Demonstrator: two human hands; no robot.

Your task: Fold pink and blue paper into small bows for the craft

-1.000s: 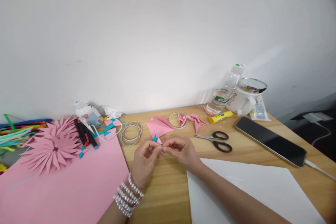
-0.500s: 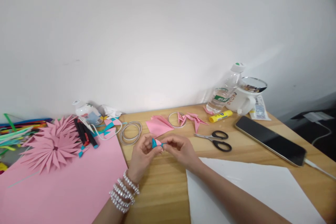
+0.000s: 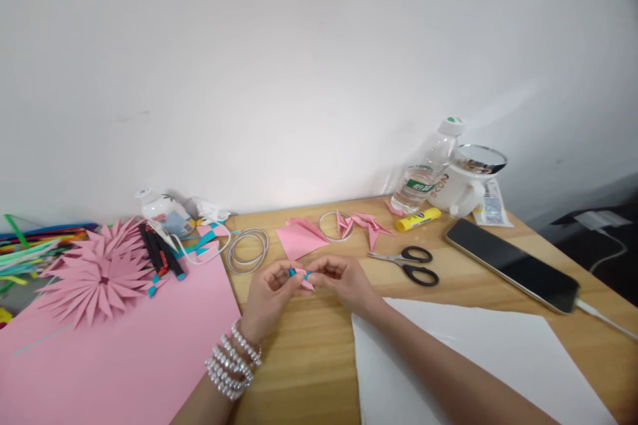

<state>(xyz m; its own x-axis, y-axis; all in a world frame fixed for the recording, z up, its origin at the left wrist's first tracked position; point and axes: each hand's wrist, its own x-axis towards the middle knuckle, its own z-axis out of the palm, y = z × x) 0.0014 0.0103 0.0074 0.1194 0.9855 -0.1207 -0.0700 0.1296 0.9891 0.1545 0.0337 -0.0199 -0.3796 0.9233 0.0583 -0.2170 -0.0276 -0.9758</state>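
Observation:
Between my two hands is a small folded paper piece (image 3: 304,281), pink and blue. My left hand (image 3: 272,292), with pearl-like bracelets at the wrist, pinches its left side. The fingers of my right hand (image 3: 343,282) are closed on its right side. Part of the piece is hidden behind my fingertips. Just beyond my hands lie a pink folded sheet (image 3: 300,239), a metal ring (image 3: 326,234) and several pink paper cranes (image 3: 371,228). Black-handled scissors (image 3: 419,265) rest to the right of my right hand.
Pink paper flowers (image 3: 102,275), markers (image 3: 158,252), coiled rings (image 3: 248,251) and a white bottle (image 3: 164,211) are on the left, near a pink sheet (image 3: 144,358). Rightward are a glue stick (image 3: 419,220), water bottle (image 3: 426,169), white mug (image 3: 456,192), phone (image 3: 511,265) and white sheet (image 3: 478,352).
The paper piece has turned slightly between my fingers, so more pink and less blue shows. Both hands stay at nearly the same spot.

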